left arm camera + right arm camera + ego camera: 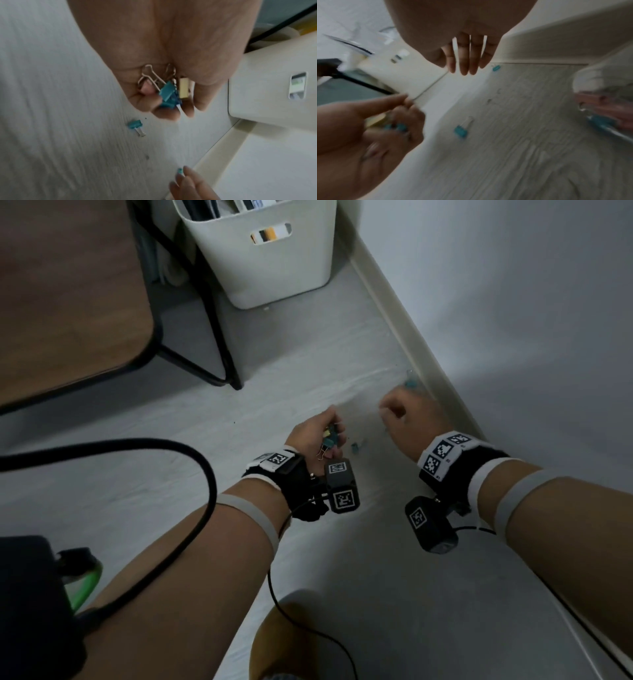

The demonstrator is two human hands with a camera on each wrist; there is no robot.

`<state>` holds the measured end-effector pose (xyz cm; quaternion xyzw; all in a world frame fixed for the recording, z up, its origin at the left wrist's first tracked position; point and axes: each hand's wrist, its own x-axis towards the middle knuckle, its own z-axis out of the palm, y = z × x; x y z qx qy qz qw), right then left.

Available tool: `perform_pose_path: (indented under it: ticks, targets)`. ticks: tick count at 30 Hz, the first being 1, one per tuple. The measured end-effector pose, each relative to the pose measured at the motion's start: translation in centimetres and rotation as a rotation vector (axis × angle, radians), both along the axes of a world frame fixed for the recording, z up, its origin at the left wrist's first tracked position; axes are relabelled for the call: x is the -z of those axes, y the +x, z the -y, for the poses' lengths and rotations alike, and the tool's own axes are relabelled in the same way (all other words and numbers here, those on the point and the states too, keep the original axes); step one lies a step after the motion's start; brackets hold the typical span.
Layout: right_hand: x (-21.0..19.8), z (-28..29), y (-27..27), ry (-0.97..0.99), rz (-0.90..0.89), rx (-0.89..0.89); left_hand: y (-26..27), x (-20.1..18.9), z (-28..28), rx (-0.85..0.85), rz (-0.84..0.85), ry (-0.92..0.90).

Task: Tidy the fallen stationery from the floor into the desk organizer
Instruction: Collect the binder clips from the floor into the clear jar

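Head view, centre of frame: left hand (317,433) clutches a bunch of binder clips (329,440). Right hand (409,414), fingers straight & empty, reaches toward a teal clip (411,384) just above it by the skirting; another clip (358,446) lies btwn both hands.

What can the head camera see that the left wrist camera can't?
Only the head view shows both wrist cameras, the black cable and the wooden desk. Only the left wrist view shows up close the teal and yellow binder clips that the left hand grips. Both show the white bin, the right hand and a teal binder clip on the floor.
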<state>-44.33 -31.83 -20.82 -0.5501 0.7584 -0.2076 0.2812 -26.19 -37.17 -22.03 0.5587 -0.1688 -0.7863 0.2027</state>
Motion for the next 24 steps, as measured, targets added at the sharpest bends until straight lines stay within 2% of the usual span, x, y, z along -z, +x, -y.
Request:
perform_pose_path:
  ticks: [3, 5, 7, 12, 19, 24]
  targets:
    - [2.1, 0.5, -2.7, 0.300, -0.253, 0.040, 1.3, 2.1, 0.5, 0.103, 0.325, -0.190]
    - [2.9, 0.9, -3.9, 0.401, -0.280, 0.005, 2.6, 3.7, 0.7, 0.192, 0.514, -0.310]
    - [3.5, 2.0, -4.6, 0.468, -0.278, -0.074, 3.2, 4.6, 0.8, 0.281, 0.626, -0.407]
    - [4.9, 4.3, -4.2, 0.613, -0.357, -0.211, 2.7, 5.1, 0.8, 0.425, 0.702, -0.539]
    - [4.0, 4.7, -3.9, 0.702, -0.405, -0.266, 2.2, 4.6, -0.4, 0.635, 0.807, -0.645]
    - [3.0, 4.0, -3.4, 0.708, -0.426, -0.250, 0.5, 4.6, -1.6, 0.691, 0.825, -0.763]
